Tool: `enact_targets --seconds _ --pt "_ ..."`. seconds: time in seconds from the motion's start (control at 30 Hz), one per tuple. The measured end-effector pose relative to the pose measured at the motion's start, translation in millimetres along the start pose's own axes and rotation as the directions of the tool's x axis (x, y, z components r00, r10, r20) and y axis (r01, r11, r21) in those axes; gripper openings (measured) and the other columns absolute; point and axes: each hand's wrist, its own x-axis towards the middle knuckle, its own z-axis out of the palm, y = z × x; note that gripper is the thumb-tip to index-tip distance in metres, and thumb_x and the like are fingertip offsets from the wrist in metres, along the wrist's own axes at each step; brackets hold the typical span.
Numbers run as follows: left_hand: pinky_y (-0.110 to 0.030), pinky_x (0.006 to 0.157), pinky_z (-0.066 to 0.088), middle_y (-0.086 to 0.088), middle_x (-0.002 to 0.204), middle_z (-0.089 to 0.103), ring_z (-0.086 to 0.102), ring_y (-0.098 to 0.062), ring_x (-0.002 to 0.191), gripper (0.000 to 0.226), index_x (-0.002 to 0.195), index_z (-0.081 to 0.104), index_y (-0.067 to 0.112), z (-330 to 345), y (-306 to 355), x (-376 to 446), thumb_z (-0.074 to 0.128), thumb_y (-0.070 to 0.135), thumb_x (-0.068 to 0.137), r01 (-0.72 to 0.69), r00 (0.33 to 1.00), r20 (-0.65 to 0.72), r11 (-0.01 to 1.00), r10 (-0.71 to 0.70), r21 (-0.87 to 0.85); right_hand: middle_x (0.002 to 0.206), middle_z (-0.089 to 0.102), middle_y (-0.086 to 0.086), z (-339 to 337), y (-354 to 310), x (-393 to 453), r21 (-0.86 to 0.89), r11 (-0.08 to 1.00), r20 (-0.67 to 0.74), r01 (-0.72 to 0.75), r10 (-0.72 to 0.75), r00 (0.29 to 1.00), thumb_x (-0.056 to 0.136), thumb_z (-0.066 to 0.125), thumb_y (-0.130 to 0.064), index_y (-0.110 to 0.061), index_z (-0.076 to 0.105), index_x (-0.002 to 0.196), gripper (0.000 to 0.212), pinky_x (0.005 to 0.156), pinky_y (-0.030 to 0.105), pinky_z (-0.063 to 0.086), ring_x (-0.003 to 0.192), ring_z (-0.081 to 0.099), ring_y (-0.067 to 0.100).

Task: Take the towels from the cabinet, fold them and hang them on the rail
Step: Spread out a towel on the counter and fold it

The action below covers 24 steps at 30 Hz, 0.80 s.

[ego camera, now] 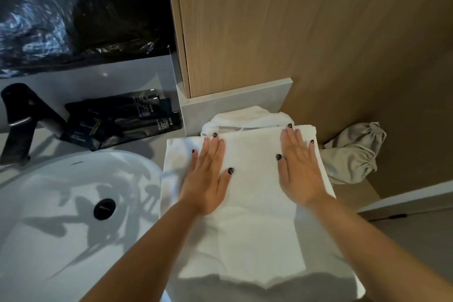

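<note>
Two bare forearms are seen reaching forward from the bottom edge over a white towel point(255, 223) that is spread flat on the counter beside the basin. Both hands are laid palm down on the towel's far half, set apart from each other, with the fingers held straight and pressed onto the cloth; nothing is gripped by either. The left hand point(208, 179) is placed near the towel's left edge, the right hand point(300, 169) near its right edge, and dark polish is visible on the fingernails. The near end of the towel is draped over the front of the counter and is crossed by a shadow.

To the left, a white oval basin point(61, 203) with a black drain point(104, 208) is set into the counter. A black tap point(27, 115) is mounted behind the basin, and a cluster of black sachets point(127, 117) is laid between the tap and the towel. Just beyond the flat towel, a second white towel point(240, 117) is bunched against a grey ledge point(235, 98). A grey drawstring bag point(353, 154) is slumped just right of the flat towel. Above the ledge, a wooden cabinet panel point(269, 27) is seen, and crumpled black plastic sheeting point(61, 12) fills the upper left.
</note>
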Motion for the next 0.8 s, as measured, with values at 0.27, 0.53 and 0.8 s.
enact_targets --seconds 0.27,0.53,0.8 --pt "-0.043 0.120 0.007 -0.009 0.165 0.005 0.007 -0.026 0.152 0.068 0.157 0.012 0.008 21 28 -88 0.034 0.032 0.097 0.044 0.998 -0.058 0.992 -0.038 0.116 0.164 0.011 0.007 44 -49 -53 -0.213 0.929 -0.029 0.302 -0.315 0.949 0.099 0.037 -0.037 -0.012 0.016 0.156 0.066 0.118 0.055 0.016 0.152 0.010 0.025" --pt "-0.038 0.122 0.014 -0.006 0.164 0.007 0.005 -0.019 0.151 0.071 0.157 0.013 0.012 -3 -2 -108 0.034 0.037 0.095 0.095 0.995 0.028 0.989 -0.099 0.113 0.165 0.007 0.010 31 -66 -61 -0.189 0.955 0.047 0.227 -0.222 0.974 0.091 0.034 -0.030 -0.007 0.018 0.156 0.070 0.119 0.056 0.011 0.152 0.002 0.030" --pt "-0.034 0.117 0.024 -0.007 0.160 0.022 0.024 -0.025 0.147 0.065 0.150 0.032 0.011 -28 45 -198 0.062 0.014 0.093 0.449 0.851 -0.167 0.854 -0.498 -0.261 0.162 -0.018 0.001 35 -110 -142 0.146 0.941 0.321 0.307 -0.338 0.884 0.085 0.000 -0.049 -0.018 0.018 0.157 0.080 0.122 0.036 -0.009 0.150 -0.018 0.019"
